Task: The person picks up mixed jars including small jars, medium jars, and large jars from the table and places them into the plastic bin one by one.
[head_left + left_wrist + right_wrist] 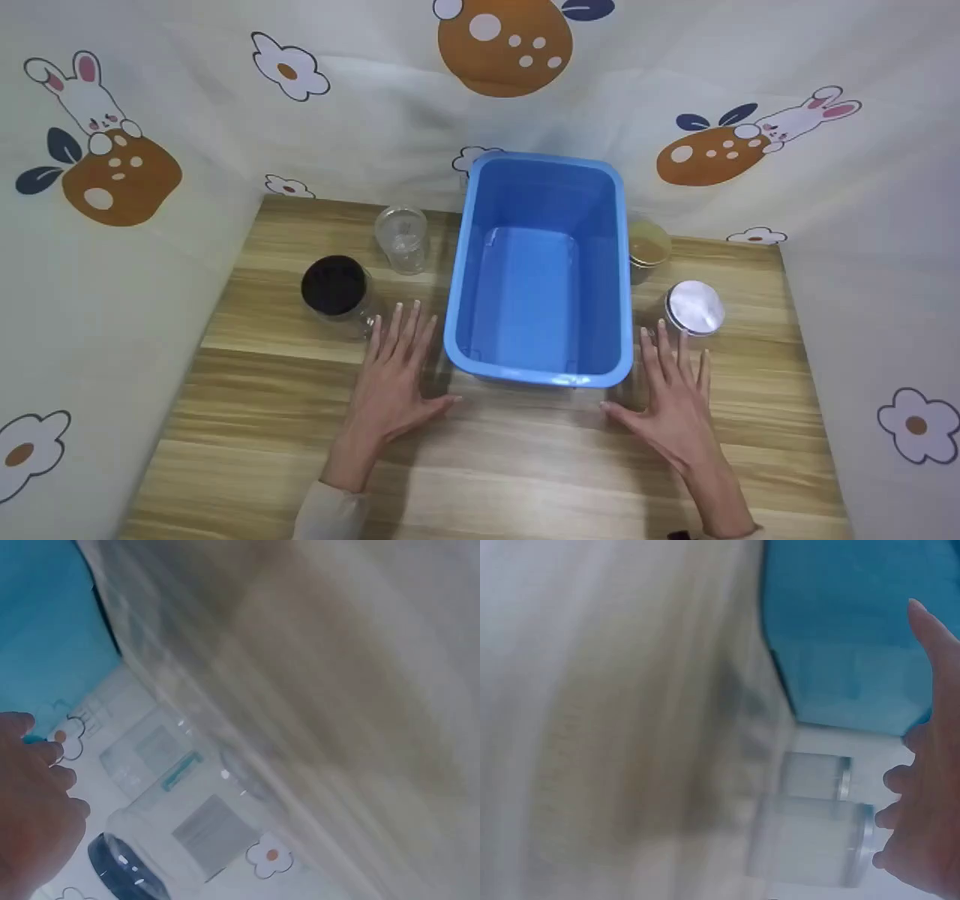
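Note:
A rectangular blue plastic tub (529,300) stands on the wooden table, and its inside is bare. Off its near left corner, my left hand (390,394) has its fingers spread, thumb pointing inward. My right hand (676,409) mirrors it off the near right corner. Neither holds anything. Just past the left fingertips is a clear jar with a black lid (334,286); a clear empty-looking cup (405,244) stands behind it. The right fingertips overlap the edge of a silver-lidded jar (695,307) in the head view. A gold-lidded jar (649,242) is partly hidden by the tub.
Pale cloth (360,127) printed with rabbits, oranges and flowers hangs at the back and both sides. The wooden table (480,457) extends in front of the tub, between the forearms. In the right wrist view both clear jars (802,840) stand beside the tub.

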Action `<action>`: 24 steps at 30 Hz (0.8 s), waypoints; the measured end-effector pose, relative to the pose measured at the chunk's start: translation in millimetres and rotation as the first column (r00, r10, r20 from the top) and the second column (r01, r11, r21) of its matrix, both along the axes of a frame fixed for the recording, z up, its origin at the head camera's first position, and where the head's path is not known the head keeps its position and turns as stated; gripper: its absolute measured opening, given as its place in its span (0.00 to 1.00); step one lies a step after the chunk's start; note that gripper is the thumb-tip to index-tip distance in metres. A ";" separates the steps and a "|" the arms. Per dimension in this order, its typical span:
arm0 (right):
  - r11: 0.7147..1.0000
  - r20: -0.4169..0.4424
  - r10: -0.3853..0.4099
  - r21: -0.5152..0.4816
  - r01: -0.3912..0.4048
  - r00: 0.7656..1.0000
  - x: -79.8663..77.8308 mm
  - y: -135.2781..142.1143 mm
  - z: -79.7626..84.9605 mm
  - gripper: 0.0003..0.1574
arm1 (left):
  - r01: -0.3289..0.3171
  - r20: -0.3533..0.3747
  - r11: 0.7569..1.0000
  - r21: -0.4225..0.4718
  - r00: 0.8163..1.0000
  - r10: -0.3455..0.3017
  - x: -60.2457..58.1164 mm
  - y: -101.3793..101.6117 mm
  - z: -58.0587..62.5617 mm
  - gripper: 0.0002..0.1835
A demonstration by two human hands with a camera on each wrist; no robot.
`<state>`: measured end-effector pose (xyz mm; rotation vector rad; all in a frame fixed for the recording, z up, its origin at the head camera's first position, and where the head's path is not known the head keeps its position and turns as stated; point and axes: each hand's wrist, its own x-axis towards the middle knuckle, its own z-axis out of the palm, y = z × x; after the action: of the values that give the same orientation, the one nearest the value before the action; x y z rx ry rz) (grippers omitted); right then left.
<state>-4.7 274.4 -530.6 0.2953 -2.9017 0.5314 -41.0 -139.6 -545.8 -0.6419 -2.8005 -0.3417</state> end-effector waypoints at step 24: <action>0.996 -0.084 0.052 -0.066 -0.057 0.995 1.5 -3.9 46.9 0.68 | 0.099 -0.118 0.987 0.125 0.989 -0.085 -10.1 -13.1 18.3 0.54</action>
<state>-3.2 270.6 -483.6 0.3783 -2.7967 0.6108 -51.1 -152.8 -527.5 -0.7378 -2.6217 -0.4865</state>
